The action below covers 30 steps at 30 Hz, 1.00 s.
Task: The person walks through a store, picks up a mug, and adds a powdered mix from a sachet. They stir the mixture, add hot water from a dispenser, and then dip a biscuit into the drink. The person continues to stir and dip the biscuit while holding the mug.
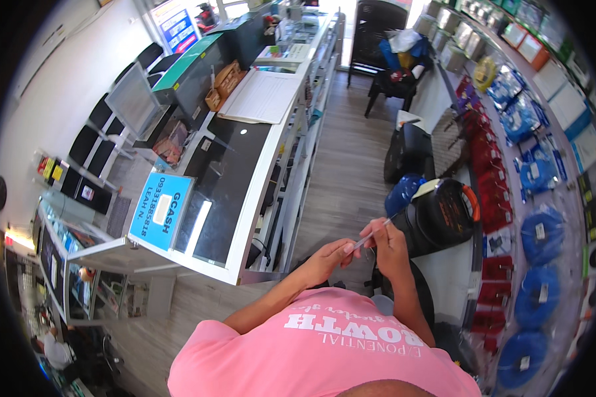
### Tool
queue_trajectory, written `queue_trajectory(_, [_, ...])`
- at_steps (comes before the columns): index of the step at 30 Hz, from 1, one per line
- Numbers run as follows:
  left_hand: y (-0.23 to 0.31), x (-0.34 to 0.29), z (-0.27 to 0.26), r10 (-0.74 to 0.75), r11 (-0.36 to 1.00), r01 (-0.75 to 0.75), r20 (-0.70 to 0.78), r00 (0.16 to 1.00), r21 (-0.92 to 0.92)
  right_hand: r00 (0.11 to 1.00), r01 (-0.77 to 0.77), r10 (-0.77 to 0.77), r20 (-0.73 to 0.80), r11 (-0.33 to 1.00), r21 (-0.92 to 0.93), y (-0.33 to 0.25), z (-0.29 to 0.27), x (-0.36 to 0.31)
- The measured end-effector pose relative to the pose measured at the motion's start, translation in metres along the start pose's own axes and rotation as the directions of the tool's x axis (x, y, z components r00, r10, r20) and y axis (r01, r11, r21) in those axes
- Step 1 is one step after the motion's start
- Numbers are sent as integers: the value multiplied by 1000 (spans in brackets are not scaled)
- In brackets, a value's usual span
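Note:
Held up in front of my pink shirt, my left hand (pixel 338 257) and my right hand (pixel 389 243) are close together. Between them runs a thin, pale, stick-like rod (pixel 363 242), slanting up to the right; its exact kind is too small to make out. My left fingers pinch its lower end. The fingers of my right hand are curled around its upper part. To the left of my hands stands a glass-topped display counter (pixel 242 218), and a black rounded case with orange trim (pixel 442 215) is just beyond my right hand.
A blue sign (pixel 161 210), an open ledger (pixel 261 96) and a wooden holder (pixel 228 81) lie on the counter. Blue cable coils (pixel 540 291) and red packets (pixel 495 198) hang on the right wall. Farther up the aisle stands a dark chair (pixel 377 30) near bags.

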<state>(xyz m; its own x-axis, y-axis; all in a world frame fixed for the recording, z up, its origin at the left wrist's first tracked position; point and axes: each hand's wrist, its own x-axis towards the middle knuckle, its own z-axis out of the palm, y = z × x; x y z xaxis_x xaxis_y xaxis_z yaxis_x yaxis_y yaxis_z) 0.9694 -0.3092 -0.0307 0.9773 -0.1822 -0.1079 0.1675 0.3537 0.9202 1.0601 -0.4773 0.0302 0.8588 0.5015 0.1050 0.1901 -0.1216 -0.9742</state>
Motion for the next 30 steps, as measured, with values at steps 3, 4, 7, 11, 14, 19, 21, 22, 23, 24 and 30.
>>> queue_trajectory(3, [31, 36, -8, 18, 983, -4, -75, 997, 183, 998, -25, 17, 52, 989, 148, 17, -22, 45])
queue_trajectory(4, [36, 48, -13, 31, 981, -9, -111, 993, 196, 998, -37, 29, 54, 987, 157, 20, -24, 58])
queue_trajectory(7, [44, 72, -35, 74, 970, -14, -244, 967, 242, 998, -51, 46, 34, 984, 172, 30, -23, 100])
queue_trajectory(11, [63, 83, -70, 87, 964, 42, -460, 884, 263, 1000, -3, 10, -19, 955, 297, 34, -22, 182])
queue_trajectory(14, [85, 83, -96, 100, 966, 53, -552, 828, 253, 995, 81, -100, 28, 913, 401, 17, -9, 261])
queue_trajectory(19, [122, 75, -119, 130, 991, -62, -695, 707, 122, 919, 326, -359, 165, 924, 199, -45, 82, 380])
queue_trajectory(21, [128, 76, -129, 137, 989, -138, -715, 685, 58, 823, 431, -512, 247, 845, 316, -69, 140, 421])
queue_trajectory(22, [133, 75, -132, 140, 985, -173, -730, 669, 31, 782, 446, -520, 345, 852, 274, -85, 166, 441])
queue_trajectory(23, [136, 75, -134, 127, 983, -182, -749, 650, 9, 733, 468, -521, 436, 853, 232, -96, 190, 460])
queue_trajectory(24, [138, 75, -137, 139, 983, -179, -754, 642, 29, 681, 521, -557, 475, 825, 219, -103, 215, 477])
queue_trajectory(30, [146, 75, -144, 215, 960, -248, -910, 356, 130, 387, 764, -599, 701, 634, 120, -102, 327, 535])
